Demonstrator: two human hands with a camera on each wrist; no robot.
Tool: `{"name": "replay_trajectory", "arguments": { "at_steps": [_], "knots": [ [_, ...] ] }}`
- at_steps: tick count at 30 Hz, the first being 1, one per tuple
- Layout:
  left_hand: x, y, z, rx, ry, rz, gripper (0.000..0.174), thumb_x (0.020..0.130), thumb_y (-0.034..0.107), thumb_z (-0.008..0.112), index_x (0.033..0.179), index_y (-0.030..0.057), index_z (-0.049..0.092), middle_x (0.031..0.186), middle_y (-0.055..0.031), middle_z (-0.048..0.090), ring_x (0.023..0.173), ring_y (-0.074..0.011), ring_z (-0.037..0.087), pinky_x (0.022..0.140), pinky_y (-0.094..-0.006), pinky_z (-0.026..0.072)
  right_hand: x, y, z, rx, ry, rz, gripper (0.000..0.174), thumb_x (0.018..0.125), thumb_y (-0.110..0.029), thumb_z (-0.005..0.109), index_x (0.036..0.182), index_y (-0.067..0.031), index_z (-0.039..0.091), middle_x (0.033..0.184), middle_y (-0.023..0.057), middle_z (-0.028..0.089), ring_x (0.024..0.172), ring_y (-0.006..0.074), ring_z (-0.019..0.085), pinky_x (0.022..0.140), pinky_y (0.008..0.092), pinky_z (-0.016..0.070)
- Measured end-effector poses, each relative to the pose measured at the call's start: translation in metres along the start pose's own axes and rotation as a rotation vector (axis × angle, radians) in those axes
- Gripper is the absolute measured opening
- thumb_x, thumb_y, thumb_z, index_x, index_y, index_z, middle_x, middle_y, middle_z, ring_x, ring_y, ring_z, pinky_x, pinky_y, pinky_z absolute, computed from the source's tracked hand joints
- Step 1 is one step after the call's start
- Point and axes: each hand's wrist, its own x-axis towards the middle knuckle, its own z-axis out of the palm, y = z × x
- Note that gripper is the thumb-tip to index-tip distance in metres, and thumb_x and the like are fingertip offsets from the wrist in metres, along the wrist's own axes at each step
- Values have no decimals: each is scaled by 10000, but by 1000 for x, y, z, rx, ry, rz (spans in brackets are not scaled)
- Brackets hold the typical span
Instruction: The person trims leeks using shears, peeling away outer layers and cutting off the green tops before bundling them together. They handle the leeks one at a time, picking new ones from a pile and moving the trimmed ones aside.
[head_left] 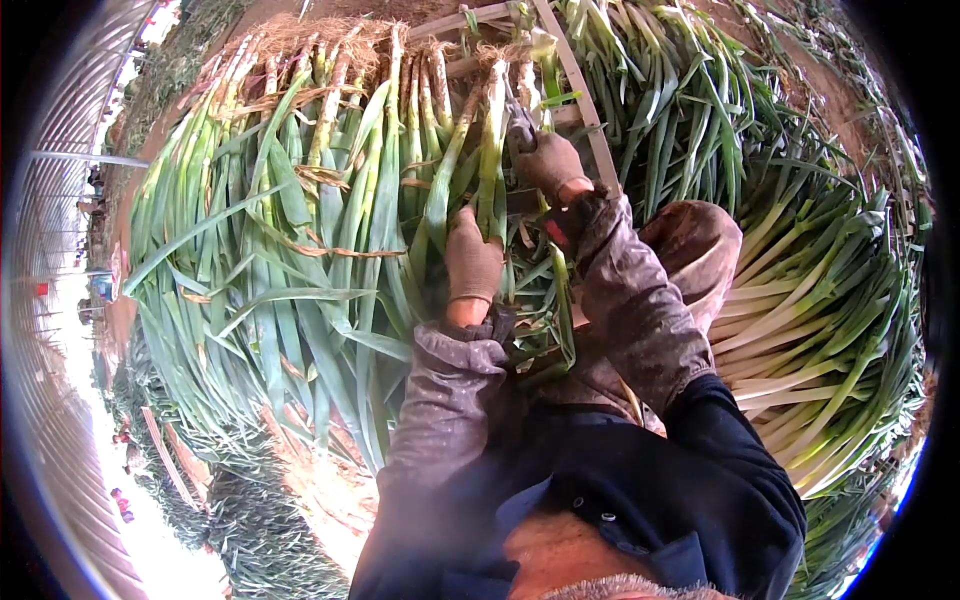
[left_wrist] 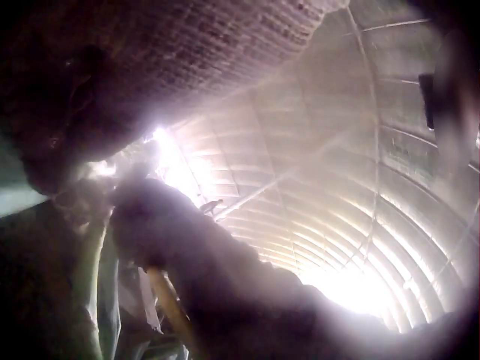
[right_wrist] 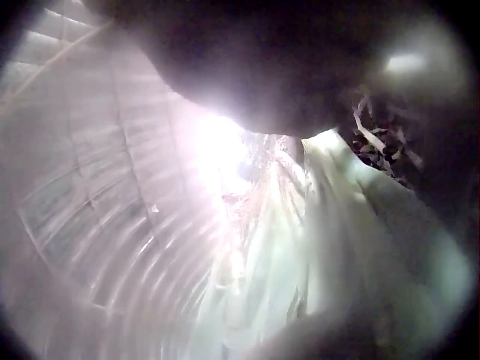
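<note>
Under ribbed roofing (left_wrist: 315,127), the left grip (head_left: 473,262) clasps a leek (head_left: 491,150), presumably steady for the tool (head_left: 521,131) the right grip (head_left: 551,166) holds.

The left hand in a tan knitted glove (head_left: 474,258) hides part of its fingers behind the thick, green-white leek (head_left: 492,160). The right hand in a brown knitted glove (head_left: 552,168) covers the handle of a dark grey tool (head_left: 520,132); its kind I cannot tell. In the right wrist view, pale green leaves (right_wrist: 337,225) are blurred.
</note>
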Motion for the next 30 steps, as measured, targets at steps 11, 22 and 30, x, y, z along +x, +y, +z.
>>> {"name": "replay_trajectory", "arguments": {
  "at_steps": [11,22,30],
  "knots": [
    [96,19,-39,867,-235,-19,405,863,101,686,1237,25,550,1133,-214,680,1040,-375,685,877,-450,566,-96,22,-19,274,-179,-101,375,782,-219,685,1049,40,638,832,243,677,796,382,680,757,436,539],
    [45,-68,-43,-399,-27,-239,228,870,29,533,1041,-39,668,837,-122,697,710,-208,648,673,-338,520,-229,-6,-49,398,-410,-47,519,796,-128,712,1284,-42,560,889,225,673,816,361,694,748,399,543],
    [19,-78,-11,-209,235,-168,235,893,89,604,1085,-42,638,1046,-214,697,971,-346,672,881,-397,520,-270,-3,-46,302,-459,-56,575,787,-154,708,1319,-24,532,910,233,651,848,366,657,763,421,529]
  ]
}}
